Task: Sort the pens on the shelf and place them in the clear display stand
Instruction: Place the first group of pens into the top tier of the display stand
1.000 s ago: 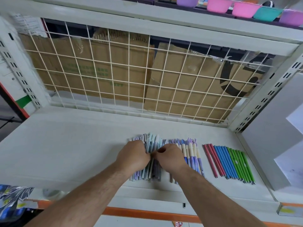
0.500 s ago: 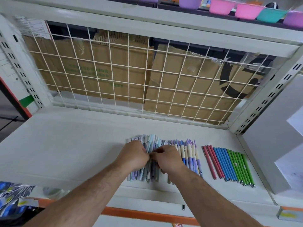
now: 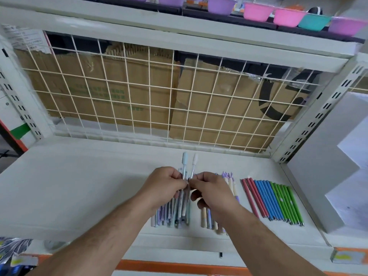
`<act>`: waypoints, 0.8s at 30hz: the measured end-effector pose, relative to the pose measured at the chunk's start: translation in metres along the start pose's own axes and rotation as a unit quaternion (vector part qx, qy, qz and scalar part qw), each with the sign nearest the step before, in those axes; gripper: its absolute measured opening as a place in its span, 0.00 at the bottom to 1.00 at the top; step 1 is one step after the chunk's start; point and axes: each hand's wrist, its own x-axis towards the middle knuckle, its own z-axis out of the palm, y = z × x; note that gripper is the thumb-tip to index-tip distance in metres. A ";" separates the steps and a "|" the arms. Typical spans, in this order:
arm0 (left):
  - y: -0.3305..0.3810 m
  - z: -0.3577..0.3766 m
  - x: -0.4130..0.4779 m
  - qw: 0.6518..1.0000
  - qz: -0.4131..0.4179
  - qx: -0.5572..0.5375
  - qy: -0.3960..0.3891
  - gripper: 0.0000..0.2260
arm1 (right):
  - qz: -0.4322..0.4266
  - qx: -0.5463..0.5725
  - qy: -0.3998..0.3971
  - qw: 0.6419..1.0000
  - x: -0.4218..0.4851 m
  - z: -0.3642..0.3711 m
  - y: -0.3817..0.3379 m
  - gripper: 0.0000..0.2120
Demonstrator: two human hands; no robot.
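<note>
While the white shelf (image 3: 79, 186) carries a pastel pen pile (image 3: 175, 214) under your wrists and a red-blue-green row (image 3: 274, 202) to its right, your left hand (image 3: 165, 186) pinches a blue-capped pen (image 3: 185, 159), your right hand (image 3: 211, 191) a white-capped pen (image 3: 195, 158), both held above the pile, caps pointing away.

shelf (image 3: 79, 188): matt white painted metal. wire grid (image 3: 151, 100): cream coated. cardboard (image 3: 123, 90) behind: brown, rough, torn. pens (image 3: 278, 202): smooth plastic. bowls (image 3: 256, 11): glossy plastic.
</note>
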 end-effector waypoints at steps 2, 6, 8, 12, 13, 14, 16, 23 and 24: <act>0.006 0.003 0.001 1.000 0.017 -0.023 -0.011 0.04 | -0.015 -0.001 0.008 1.000 -0.008 -0.009 -0.004 0.05; 0.018 0.017 0.007 0.997 0.041 -0.037 -0.045 0.06 | -0.041 -0.012 0.039 0.998 -0.019 -0.028 -0.009 0.05; 0.026 0.027 0.009 0.996 0.052 -0.038 -0.061 0.07 | -0.055 -0.014 0.064 0.996 -0.024 -0.040 -0.012 0.04; 0.046 0.049 0.012 0.993 0.078 -0.032 -0.086 0.07 | -0.071 -0.021 0.097 0.993 -0.035 -0.066 -0.019 0.03; 0.052 0.055 0.011 0.992 0.085 -0.029 -0.091 0.07 | -0.075 -0.020 0.102 0.992 -0.038 -0.074 -0.022 0.04; 0.058 0.061 0.010 0.991 0.092 -0.026 -0.095 0.07 | -0.080 -0.019 0.108 0.991 -0.041 -0.082 -0.025 0.04; 0.070 0.076 0.008 0.988 0.109 -0.022 -0.103 0.06 | -0.092 -0.020 0.115 0.989 -0.048 -0.099 -0.030 0.05; 0.114 0.143 -0.008 0.984 0.150 -0.015 -0.092 0.03 | -0.137 -0.001 0.080 0.987 -0.061 -0.180 -0.036 0.08; 0.120 0.156 -0.011 0.984 0.153 -0.016 -0.084 0.02 | -0.146 0.001 0.071 0.987 -0.063 -0.193 -0.037 0.08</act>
